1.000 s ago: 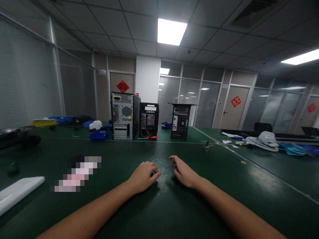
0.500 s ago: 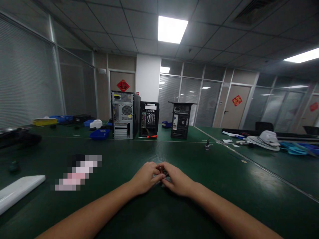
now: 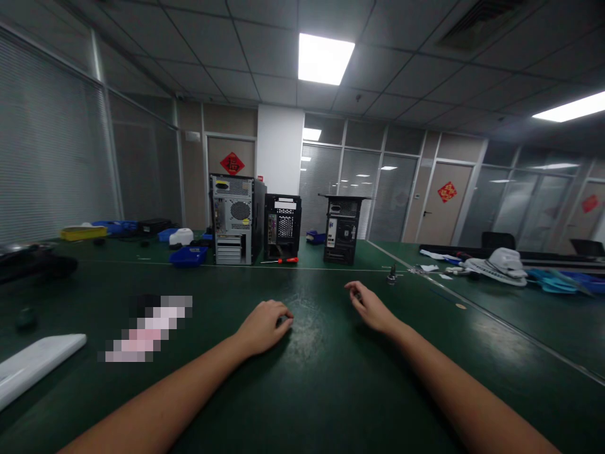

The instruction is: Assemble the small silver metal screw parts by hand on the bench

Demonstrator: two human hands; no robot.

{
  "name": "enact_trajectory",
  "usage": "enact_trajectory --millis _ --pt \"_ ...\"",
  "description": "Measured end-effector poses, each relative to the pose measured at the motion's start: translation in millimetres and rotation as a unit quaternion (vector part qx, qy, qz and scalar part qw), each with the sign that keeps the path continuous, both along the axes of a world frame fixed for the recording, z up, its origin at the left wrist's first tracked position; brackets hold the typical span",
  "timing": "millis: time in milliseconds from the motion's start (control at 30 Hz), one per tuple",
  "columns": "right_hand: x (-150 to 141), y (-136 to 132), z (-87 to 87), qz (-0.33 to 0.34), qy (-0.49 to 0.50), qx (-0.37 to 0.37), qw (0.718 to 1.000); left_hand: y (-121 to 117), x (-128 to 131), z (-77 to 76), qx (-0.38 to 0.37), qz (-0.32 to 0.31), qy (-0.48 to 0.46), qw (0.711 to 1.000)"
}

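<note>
My left hand [image 3: 265, 326] rests low over the green table [image 3: 302, 391], its fingers curled toward the thumb. A small dark thing seems to sit in that curl, too hidden to name. To the right and farther forward, my right hand [image 3: 371, 307] hovers over the table with its fingers loosely bent and apart; nothing shows in it. Nearest to it stands a small dark metal piece [image 3: 392, 275] with a thin crossbar and a wider base, apart from the fingers. Pale scuff marks lie on the surface between my hands.
Three computer cases [image 3: 235, 221] stand at the back, with a red screwdriver [image 3: 287, 260] before them. Blue trays [image 3: 189, 256] lie to their left. A white hat [image 3: 501, 266] sits at right, past a small round disc [image 3: 460, 306]. A white slab [image 3: 40, 362] is at left.
My hands have parted from where they met in the middle around a small thing. The left has drawn back leftward; the right has moved forward and right, its fingers loosening.
</note>
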State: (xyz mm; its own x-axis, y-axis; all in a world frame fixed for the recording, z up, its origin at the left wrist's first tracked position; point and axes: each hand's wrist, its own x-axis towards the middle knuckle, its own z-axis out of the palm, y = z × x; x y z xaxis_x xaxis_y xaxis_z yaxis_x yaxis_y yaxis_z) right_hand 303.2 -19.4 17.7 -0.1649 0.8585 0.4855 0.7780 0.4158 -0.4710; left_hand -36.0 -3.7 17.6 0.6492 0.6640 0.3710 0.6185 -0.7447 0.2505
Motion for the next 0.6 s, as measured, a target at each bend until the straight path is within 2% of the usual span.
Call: enact_trajectory --millis 167,267,367,600 --pt "90 16 -20.4 -0.182 0.036 -0.009 0.983 21 -19 -4.7 0.014 0.065 0.001 0.998" --pt "127 19 -30.4 -0.265 0.065 -0.027 0.962 28 -25 -7.3 0.018 0.096 0.001 0.995" --pt "145 22 -36.8 -0.307 0.097 -0.034 0.946 31 -26 -10.2 0.016 0.103 0.004 0.995" --pt "157 23 -41.1 -0.308 0.117 -0.038 0.944 27 -22 -9.8 0.011 0.094 0.012 0.995"
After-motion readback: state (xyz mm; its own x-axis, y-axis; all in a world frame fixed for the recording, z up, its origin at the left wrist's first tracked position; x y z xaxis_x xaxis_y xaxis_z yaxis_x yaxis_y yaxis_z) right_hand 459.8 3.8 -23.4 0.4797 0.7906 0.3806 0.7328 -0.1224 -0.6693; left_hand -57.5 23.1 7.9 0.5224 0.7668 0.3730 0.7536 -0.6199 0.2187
